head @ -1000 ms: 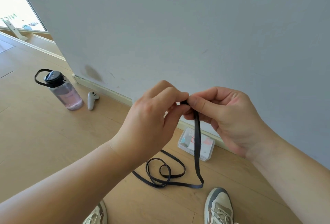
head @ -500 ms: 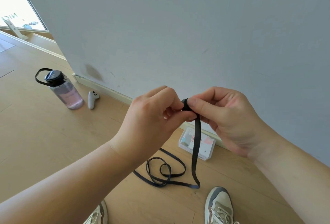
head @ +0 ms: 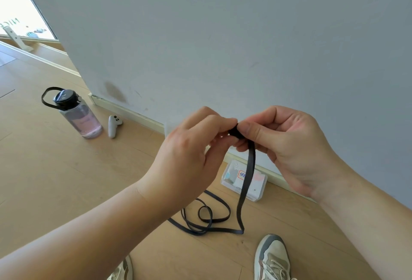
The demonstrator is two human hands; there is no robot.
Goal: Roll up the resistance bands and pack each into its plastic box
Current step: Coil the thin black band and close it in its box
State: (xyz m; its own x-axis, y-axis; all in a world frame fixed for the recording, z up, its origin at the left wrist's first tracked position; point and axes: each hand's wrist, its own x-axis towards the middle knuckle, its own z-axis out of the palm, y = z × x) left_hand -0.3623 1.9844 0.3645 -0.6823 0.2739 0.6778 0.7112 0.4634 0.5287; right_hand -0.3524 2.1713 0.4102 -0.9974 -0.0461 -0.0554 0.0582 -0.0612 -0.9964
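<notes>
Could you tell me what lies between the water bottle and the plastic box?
In the head view, a white controller beside the water bottle, then bare wood floor; the left hand hides the rest toward the plastic box.

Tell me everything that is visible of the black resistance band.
The black resistance band is a thin, flat, dark strip, rubber-like in look. One end is wound into a small tight roll, pinched between the fingertips of the left hand and the right hand. From the roll the strip hangs down, bends sharply at the wooden floor, and lies there in loose loops. Most of it is not yet rolled.
</notes>
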